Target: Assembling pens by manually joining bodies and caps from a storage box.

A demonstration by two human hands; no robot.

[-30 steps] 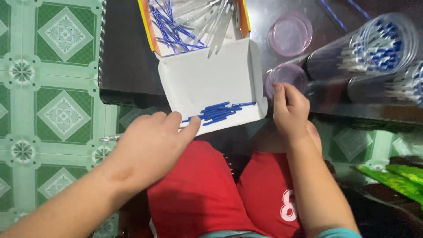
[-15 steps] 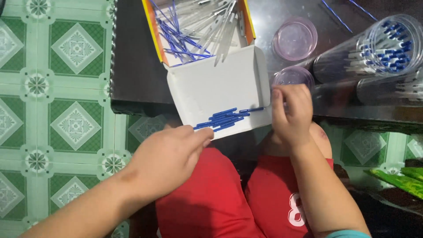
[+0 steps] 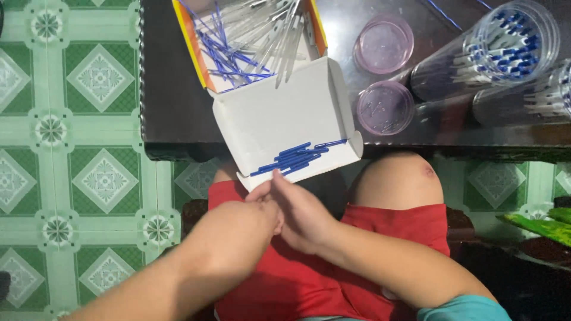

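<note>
The blue pen caps (image 3: 297, 157) lie in a loose row on the open white flap (image 3: 279, 116) of a cardboard box (image 3: 256, 47), near the flap's lower edge, which hangs over the edge of the dark table (image 3: 172, 113). Just below this edge the person's two hands meet above the lap. The left hand (image 3: 241, 229) is curled, with its fingers drawn together toward the right hand, and the right hand (image 3: 300, 211) lies against it with the fingertips pointing up at the flap. The two hands touch each other, and the fingers seem to pinch some small thing between them, but this thing is hidden, so one cannot tell what they hold. Neither hand touches the caps; the fingertips are just beside the flap's edge. Inside the box, which has orange side walls, there is a heap of clear pen barrels (image 3: 279, 27) mixed with thin blue ink refills (image 3: 223, 56). To the right of the flap two round purple lids (image 3: 385, 107) rest on the table, one nearer to the person and one further away. Beside them two clear plastic tubes (image 3: 493, 50) lie on their side, filled with finished pens whose blue ends show at the openings. The person sits in red shorts (image 3: 309, 285), with one bare knee (image 3: 398, 178) under the table's edge. The floor (image 3: 71, 148) at the left is of green and white patterned tiles.
</note>
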